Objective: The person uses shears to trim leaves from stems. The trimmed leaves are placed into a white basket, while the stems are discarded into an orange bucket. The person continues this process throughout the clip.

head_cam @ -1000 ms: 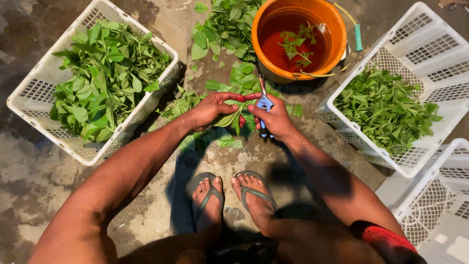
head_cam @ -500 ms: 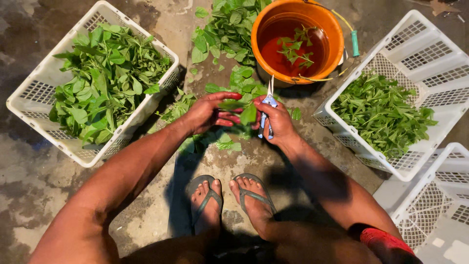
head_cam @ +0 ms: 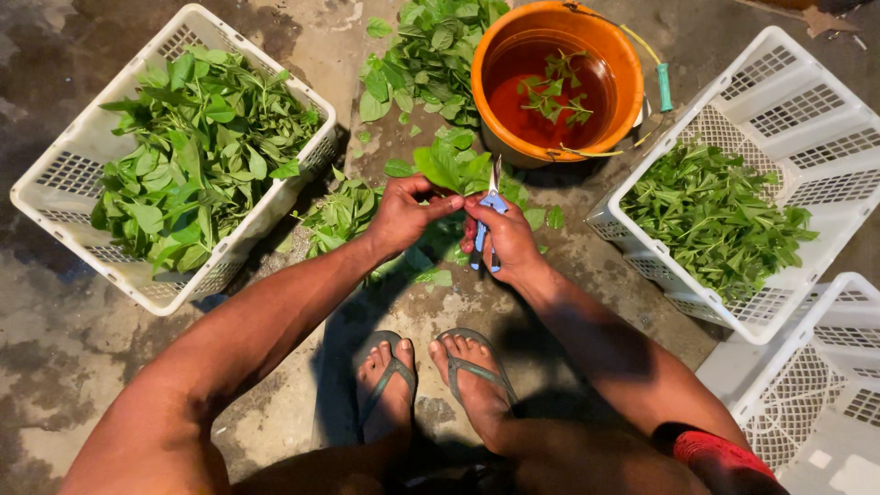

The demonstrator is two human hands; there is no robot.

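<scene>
Two hands meet over a loose heap of leaves on the wet concrete floor, just above the person's feet in flip-flops. The left hand is closed in a pinch, thumb and fingers gripping a leafy sprig that stands up between the hands. The right hand is wrapped around blue-handled scissors, blades pointing up beside the sprig; whether the blades are parted or shut is hard to tell from this angle.

The sprig looks very light and limp, with broad soft leaves that would bruise or tear under a hard squeeze, and a thin stem that probably bends rather than snaps. The stem is the fair place to hold it, low down near the cut end, where the left fingers sit now, leaving the leaves free. Wet leaves may be a little slippery, so a light but firm pinch suits it.

A white crate on the left is piled with large leaves, another crate on the right holds finer greens, and a third shows at the lower right. An orange bucket of water, with a few sprigs floating, stands beyond the hands.
</scene>
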